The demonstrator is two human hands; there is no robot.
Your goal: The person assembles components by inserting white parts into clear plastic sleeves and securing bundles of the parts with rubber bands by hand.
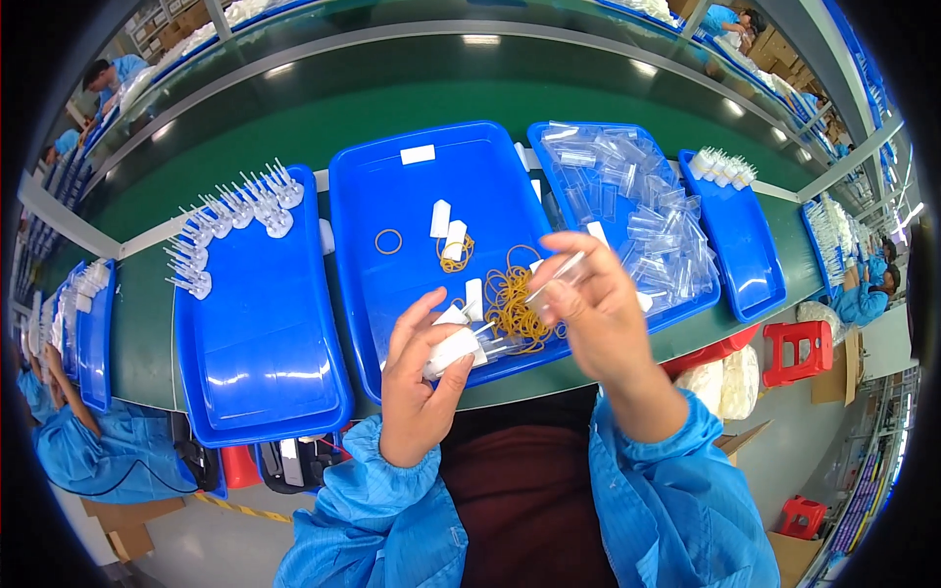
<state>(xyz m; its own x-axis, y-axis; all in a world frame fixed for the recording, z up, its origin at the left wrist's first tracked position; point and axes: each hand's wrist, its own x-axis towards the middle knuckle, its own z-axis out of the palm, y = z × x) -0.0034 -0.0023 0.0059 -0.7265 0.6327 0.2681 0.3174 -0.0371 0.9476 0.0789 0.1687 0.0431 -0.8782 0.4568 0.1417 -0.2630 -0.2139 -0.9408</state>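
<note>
Head view: my left hand [416, 390] clasps white pieces [454, 347], my right hand [608, 318] (apart) pinches a clear sleeve [560, 275]; probably sleeving, next needing alignment.

A long green bench top [431, 88] carries blue plastic trays set side by side along its near edge. A long tray [260, 323] stands at left, the widest tray [382, 186] in the middle, a third tray [715, 296] close on its right and a slim tray [740, 260] beyond; another narrow tray [96, 343] sits apart at far left.
</note>
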